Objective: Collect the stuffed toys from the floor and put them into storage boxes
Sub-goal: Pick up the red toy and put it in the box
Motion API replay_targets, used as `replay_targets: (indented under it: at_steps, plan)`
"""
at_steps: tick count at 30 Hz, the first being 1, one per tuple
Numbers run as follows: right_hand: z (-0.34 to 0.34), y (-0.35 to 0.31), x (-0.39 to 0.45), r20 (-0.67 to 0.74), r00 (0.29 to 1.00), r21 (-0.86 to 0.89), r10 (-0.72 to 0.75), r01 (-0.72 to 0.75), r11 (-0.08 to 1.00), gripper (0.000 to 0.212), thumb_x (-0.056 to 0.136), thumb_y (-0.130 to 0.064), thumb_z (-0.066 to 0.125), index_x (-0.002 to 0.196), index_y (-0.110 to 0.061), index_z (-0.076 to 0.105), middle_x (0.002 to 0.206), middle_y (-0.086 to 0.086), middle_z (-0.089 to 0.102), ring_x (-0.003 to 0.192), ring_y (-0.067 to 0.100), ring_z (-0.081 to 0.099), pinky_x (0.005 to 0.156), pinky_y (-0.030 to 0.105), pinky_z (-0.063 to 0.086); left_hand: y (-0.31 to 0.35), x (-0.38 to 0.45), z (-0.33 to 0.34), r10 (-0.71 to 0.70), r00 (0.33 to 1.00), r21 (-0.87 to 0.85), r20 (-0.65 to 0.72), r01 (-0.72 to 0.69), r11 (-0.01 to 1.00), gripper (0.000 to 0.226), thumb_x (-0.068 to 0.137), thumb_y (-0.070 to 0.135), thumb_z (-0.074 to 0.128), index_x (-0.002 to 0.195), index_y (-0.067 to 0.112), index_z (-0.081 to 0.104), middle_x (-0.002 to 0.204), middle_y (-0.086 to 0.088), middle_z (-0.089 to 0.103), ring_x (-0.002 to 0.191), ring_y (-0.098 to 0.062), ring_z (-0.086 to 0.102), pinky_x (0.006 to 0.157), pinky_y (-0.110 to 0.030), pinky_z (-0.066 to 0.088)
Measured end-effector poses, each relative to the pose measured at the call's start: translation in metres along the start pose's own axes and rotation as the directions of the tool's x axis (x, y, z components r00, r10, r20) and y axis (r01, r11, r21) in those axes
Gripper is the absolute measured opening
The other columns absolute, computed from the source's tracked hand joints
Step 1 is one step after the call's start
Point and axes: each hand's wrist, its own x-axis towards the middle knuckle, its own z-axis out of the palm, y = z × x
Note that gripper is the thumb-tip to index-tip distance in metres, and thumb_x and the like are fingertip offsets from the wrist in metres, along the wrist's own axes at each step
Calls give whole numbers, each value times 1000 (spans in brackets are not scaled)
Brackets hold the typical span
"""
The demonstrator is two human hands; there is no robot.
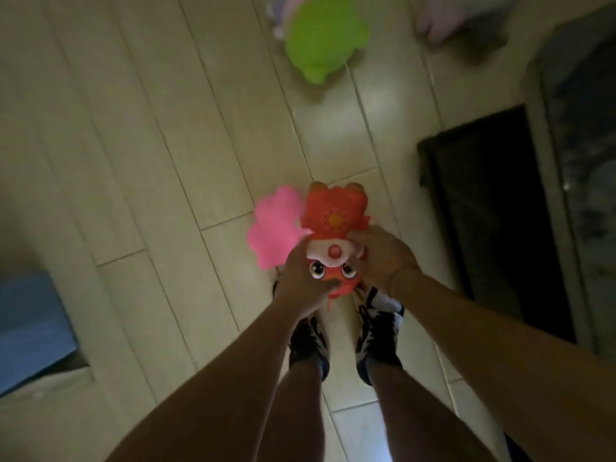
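From the head camera, looking straight down, both hands grip a red stuffed toy (333, 235) above the pale plank floor (150, 145). The left hand (301, 278) curls round the toy's head from the left side, and the right hand (378, 258) clasps it from the right, fingers wrapped near the white muzzle. The toy's long axis runs away from the person: its face with big eyes lies nearest, its feet point toward the far end of the room. A pink stuffed toy (275, 225) sits just beside the red one on the left, touching it; whether the left hand also has it I cannot tell. Farther off a green stuffed toy (323, 38) lies on the floor, with a pale pink plush (443, 18) near it, blurred. A dark cabinet (493, 208) stands at the right, a blue box (30, 328) at the left edge. Black-and-white sneakers (378, 338) show below the hands.
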Motion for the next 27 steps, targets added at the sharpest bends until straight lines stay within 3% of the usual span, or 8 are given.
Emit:
replay_targets:
  at_steps: [3,6,10,15,19,22,24,27]
  plan:
    - [-31,-38,-55,-92,996,-29,-21,18,999,48,87,-38,61,133,-30,52,133,1,52,116,25,55,94,34,46,52,-53,-27,18,998,102,-56,-13,995,86,61,27,85,136,26,42,117,12,56,103,-8,59,71,-8,48]
    - [-68,-86,-110,-170,981,-58,-93,84,995,48,89,-51,52,133,-31,52,130,-3,55,113,22,57,89,32,47,101,-108,-46,143,972,406,-188,-56,912,104,59,60,71,146,20,29,135,3,46,118,-21,52,90,-30,47]
    - [-124,-165,-188,-326,931,30,-167,187,982,41,84,-60,48,116,-38,59,103,-11,62,91,12,61,76,32,52,195,-194,-83,215,927,484,-306,-43,874,108,60,56,65,149,26,12,145,2,26,129,-27,29,93,-40,45]
    - [-203,-261,-297,-527,823,30,-212,268,963,41,79,-59,49,111,-36,61,99,-10,66,83,8,60,72,29,51,301,-295,-153,500,811,684,-302,-181,707,96,48,50,60,138,31,33,134,5,40,118,-25,38,75,-43,55]
    - [-248,-311,-373,-538,753,-51,-379,420,906,22,85,-49,54,99,-34,61,92,-12,68,80,4,60,72,28,52,355,-355,-218,745,665,868,-49,-341,362,85,55,55,64,132,30,38,136,1,45,118,-31,44,74,-44,53]
    - [-287,-332,-415,-719,483,-246,-500,495,833,33,76,-46,58,107,-35,62,120,-11,59,112,8,51,99,30,43,398,-398,-266,748,518,867,414,-475,-151,75,63,47,62,132,28,40,136,-3,46,115,-33,47,78,-43,48]
    - [-313,-347,-432,-627,601,-315,-496,387,867,72,67,-66,56,133,-39,44,145,-10,39,134,12,34,113,34,31,428,-426,-289,647,450,779,615,-473,-412,73,68,43,63,135,29,38,140,-2,43,119,-31,42,86,-43,45]
    - [-341,-366,-438,-244,848,6,-470,486,874,102,55,-66,74,140,-51,20,137,-17,48,120,5,52,102,35,48,464,-464,-301,608,381,717,696,-393,-575,77,70,39,69,138,31,33,147,2,36,130,-31,34,109,-55,31]
